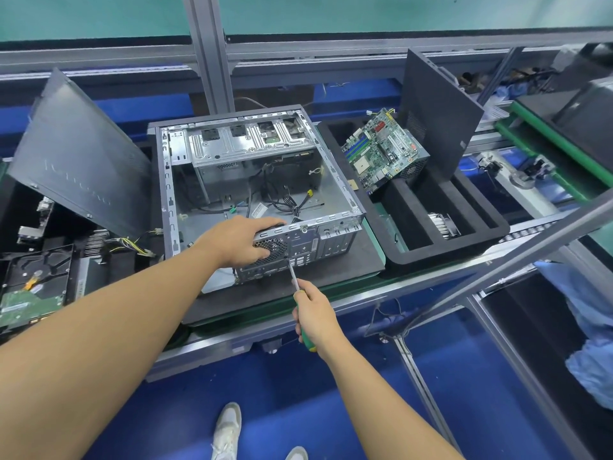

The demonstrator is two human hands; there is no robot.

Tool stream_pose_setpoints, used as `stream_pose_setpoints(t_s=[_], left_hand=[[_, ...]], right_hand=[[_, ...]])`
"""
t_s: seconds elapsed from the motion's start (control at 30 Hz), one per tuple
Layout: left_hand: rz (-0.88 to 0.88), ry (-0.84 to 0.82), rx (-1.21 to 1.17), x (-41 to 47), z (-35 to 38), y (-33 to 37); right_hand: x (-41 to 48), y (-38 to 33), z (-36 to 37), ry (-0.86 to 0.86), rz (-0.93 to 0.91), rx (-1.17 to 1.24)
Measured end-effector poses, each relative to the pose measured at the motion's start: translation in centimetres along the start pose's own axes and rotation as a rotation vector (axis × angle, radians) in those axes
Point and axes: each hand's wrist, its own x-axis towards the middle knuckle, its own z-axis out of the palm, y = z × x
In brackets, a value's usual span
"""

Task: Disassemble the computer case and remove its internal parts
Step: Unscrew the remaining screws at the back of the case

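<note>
Right now I am gripping the open grey metal computer case [252, 174] with my left hand [237, 242], fingers curling over the top edge of its rear panel and my palm lying against the round fan grille. My right hand [313, 315] is clenching the green-handled screwdriver [293, 276], and its steel shaft is angling up to the rear panel, with the tip meeting the metal just beside the grille, right under my left hand. The case is lying on its side on a black mat [331, 270] at the front of the bench, open face upward, with loose black cables [285, 200] sprawling on its floor and the silver drive cage sitting at the far end. To the right, a green motherboard [381, 151] is resting tilted in a black foam tray [491, 227], and a finned silver heatsink [442, 224] is sitting in one of the tray's nearer slots. A dark grey side panel [79, 154] is leaning up on the left of the case, and a second dark panel [438, 114] is standing behind the tray. A bare hard drive [33, 287] is lying at the far left.
</note>
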Motion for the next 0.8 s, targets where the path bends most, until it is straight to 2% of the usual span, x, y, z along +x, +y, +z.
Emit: stream_pose_setpoints(t_s=[0.43,0.67,0.73,0.8], left_hand=[[-0.011,0.010,0.002,-0.1,0.1,0.1],[-0.009,0.024,0.000,-0.2,0.1,0.1],[-0.005,0.028,0.004,-0.2,0.1,0.1],[-0.006,0.029,0.004,-0.2,0.1,0.1]], right_hand=[[-1.3,-0.8,0.0,0.055,-0.060,-0.184],[-1.3,-1.7,-0.6,0.129,-0.142,-0.385],[-1.2,-2.0,-0.7,0.128,-0.138,-0.374],[-1.2,-2.2,-0.7,0.107,-0.097,-0.263]])
